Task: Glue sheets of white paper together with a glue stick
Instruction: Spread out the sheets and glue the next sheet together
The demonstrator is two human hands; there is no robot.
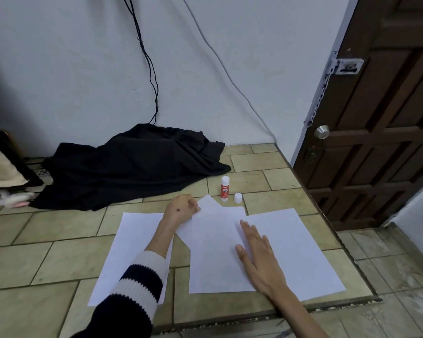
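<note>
A: Head view: our left hand (181, 208) pinches the far edge of a white paper sheet (213, 242) on the tan tiled floor (34, 252).

B: Our right hand (257, 250) lies flat, fingers spread, pressing the same sheet. Just beyond our left fingertips stand the red-and-white glue stick (224, 189) and its white cap (238, 198).

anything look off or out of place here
The glue stick stands upright on the tiles with its cap off beside it. The left hand grips a sheet lying skewed across the others; the right hand presses it flat.
</note>
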